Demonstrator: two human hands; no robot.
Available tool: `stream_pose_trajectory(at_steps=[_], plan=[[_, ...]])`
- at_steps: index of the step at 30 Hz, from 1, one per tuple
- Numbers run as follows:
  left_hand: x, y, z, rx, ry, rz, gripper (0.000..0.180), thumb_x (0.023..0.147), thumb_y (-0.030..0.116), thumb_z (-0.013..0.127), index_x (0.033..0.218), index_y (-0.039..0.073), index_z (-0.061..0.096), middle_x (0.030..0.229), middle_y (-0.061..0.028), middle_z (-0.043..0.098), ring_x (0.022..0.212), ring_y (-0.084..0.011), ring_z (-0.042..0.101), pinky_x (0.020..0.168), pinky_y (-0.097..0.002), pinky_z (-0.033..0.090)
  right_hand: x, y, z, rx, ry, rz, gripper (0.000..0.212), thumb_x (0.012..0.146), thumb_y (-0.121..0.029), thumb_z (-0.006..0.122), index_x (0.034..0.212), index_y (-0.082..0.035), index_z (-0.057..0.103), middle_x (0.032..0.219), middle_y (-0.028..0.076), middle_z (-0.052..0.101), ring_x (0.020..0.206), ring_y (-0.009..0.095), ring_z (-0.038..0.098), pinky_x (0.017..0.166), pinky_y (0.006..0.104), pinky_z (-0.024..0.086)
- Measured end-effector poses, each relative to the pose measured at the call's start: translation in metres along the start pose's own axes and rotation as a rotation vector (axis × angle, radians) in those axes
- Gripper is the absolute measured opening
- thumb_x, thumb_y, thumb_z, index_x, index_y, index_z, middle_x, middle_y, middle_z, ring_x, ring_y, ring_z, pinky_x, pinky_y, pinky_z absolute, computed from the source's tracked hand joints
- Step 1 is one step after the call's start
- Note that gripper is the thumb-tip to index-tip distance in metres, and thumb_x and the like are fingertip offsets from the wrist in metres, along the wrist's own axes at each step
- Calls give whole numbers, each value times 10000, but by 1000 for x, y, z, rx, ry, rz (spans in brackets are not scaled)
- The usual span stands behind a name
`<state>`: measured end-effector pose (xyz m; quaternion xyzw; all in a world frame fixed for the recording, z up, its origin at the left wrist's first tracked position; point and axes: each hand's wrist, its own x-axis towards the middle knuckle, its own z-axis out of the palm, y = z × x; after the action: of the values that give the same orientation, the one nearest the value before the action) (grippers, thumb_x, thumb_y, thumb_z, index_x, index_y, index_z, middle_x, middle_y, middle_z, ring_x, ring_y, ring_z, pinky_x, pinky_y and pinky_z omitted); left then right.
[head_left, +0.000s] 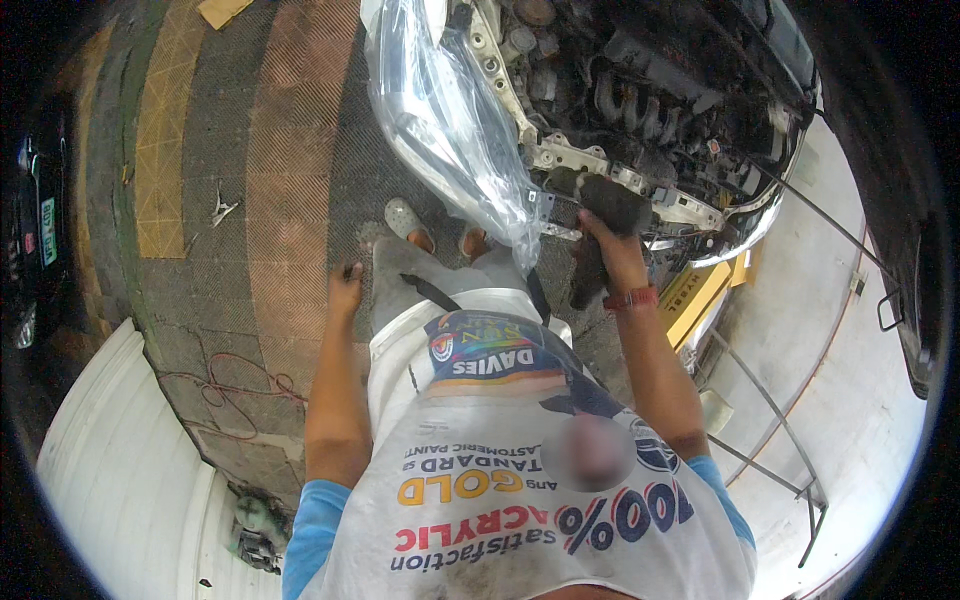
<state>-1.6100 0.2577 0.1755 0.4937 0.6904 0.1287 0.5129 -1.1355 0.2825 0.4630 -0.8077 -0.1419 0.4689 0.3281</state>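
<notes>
My right hand [612,243], with a red band at the wrist, is closed on a dark cloth-like piece [616,205] in front of the car's engine bay. Part of the dark piece hangs below my fingers; its exact kind is hard to make out. Just left of it a bare metal bracket [560,232] sticks out from the car's front. My left hand [345,288] hangs low at my side, its fingers loosely bent and apart, with nothing visible in it. Clear plastic sheeting [440,130] covers the car's side beyond my feet.
The open engine bay [650,90] lies at the upper right. A yellow box [697,305] and a thin metal stand [770,400] are to the right. A red hose [225,385] coils on the paved floor [300,190]. Another dark car [45,230] stands far left.
</notes>
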Motion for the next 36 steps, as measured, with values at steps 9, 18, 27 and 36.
stream_pose_trajectory(at_steps=[9,18,27,36], plan=[[-42,-39,-18,-84,-41,-276,479,982,447,677,1149,-2,669,908,-70,677,756,-167,594,681,-320,488,54,5,14,-38,-104,28,340,878,-279,805,1121,-63,705,912,61,752,759,176,695,668,335,545],[-30,-37,-10,18,14,-158,435,999,443,646,960,11,614,804,-54,608,710,-172,539,657,-329,456,65,10,21,-89,-127,-12,373,880,-297,805,1115,-41,670,909,89,747,663,172,673,614,319,540],[0,134,-10,279,-75,-24,387,999,328,609,1201,3,669,1111,-243,716,1022,-428,687,922,-466,520,89,-12,3,-682,-460,-386,556,872,-328,781,1361,-121,616,1373,118,629,1244,313,593,1092,396,444],[28,326,99,443,-162,786,348,907,263,684,1212,96,692,1408,-117,562,1362,-322,452,1168,-483,335,95,-10,4,-716,-360,-211,571,837,-300,801,1345,-110,622,1275,110,682,1152,293,643,1018,389,496]])
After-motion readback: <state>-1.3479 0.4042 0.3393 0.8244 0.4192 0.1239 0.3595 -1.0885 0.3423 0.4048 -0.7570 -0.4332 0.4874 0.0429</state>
